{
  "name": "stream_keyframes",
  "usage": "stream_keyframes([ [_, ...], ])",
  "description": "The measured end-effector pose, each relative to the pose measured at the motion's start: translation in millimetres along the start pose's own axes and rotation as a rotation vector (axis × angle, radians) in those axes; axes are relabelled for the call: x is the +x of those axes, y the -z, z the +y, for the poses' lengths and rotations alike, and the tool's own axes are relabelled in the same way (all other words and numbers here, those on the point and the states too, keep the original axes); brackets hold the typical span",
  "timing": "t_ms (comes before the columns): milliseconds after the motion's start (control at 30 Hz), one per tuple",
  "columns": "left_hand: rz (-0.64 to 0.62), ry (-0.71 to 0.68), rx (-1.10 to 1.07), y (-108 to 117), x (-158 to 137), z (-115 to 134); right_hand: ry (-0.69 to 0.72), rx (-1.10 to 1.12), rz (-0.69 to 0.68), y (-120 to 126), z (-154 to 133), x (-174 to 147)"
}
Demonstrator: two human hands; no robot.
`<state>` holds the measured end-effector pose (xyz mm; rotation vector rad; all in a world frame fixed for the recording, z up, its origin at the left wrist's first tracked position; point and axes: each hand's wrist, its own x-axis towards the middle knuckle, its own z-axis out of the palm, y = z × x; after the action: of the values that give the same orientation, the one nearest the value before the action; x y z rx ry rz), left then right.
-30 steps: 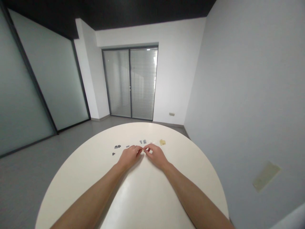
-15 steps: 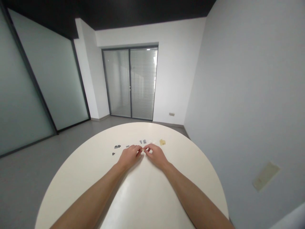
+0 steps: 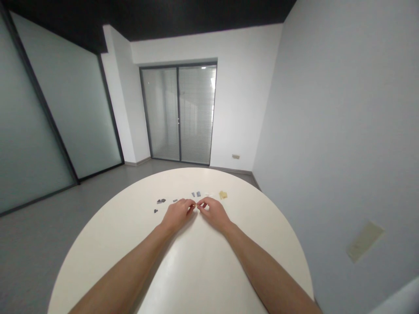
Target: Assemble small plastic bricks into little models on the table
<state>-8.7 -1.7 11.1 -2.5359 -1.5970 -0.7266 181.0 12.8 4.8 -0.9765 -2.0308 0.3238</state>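
My left hand (image 3: 179,212) and my right hand (image 3: 214,212) meet fingertip to fingertip above the middle of the round white table (image 3: 196,270). Both are closed in a pinch around a tiny pale piece (image 3: 196,206), too small to name and mostly covered by the fingers. Just beyond my left fingers lies a small grey piece (image 3: 175,200). Two blue-grey flat pieces (image 3: 198,194) rest behind the meeting point of the hands. White bits (image 3: 209,194) and a cluster of yellowish pieces (image 3: 223,195) lie beyond my right hand.
Left of my left hand, several dark grey pieces (image 3: 161,201) lie together, with a small dark piece (image 3: 156,211) nearer to me. A grey wall (image 3: 340,131) rises to the right of the table. Glass doors with blinds (image 3: 196,113) stand at the back.
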Motion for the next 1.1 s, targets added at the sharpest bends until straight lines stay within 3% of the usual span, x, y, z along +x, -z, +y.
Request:
stream_keyframes([
  [1100, -0.020, -0.006, 0.009, -1.2, 0.7, -1.6, 0.011, 0.002, -0.006, -0.1, 0.9, -0.2],
])
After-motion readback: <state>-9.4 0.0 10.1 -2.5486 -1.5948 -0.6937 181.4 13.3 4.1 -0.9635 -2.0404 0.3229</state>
